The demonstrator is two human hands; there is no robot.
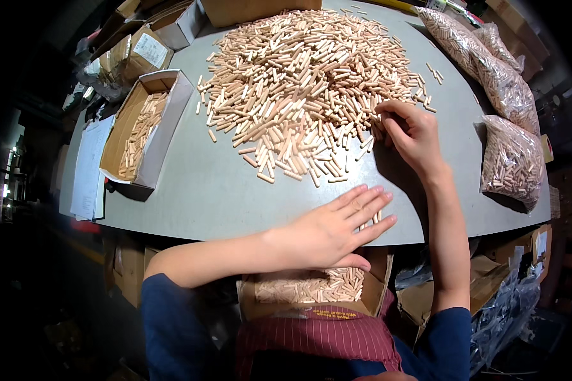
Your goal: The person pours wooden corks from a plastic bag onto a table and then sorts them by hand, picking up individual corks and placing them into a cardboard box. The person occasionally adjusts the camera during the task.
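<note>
Workshop, dowel heap (311, 82), filled bags (513, 159), cartons (260, 11)

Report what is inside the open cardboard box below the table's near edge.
Wooden dowels lie inside the cardboard box. The left hand and forearm cover part of its opening; the dowels hide the bottom, so anything beneath cannot be seen.

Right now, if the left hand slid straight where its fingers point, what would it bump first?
Probably the right forearm, though the left hand might pass under it; depth is unclear.

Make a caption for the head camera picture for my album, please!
Right hand at a heap of wooden pegs, left hand spread at the near edge of the table.
</note>
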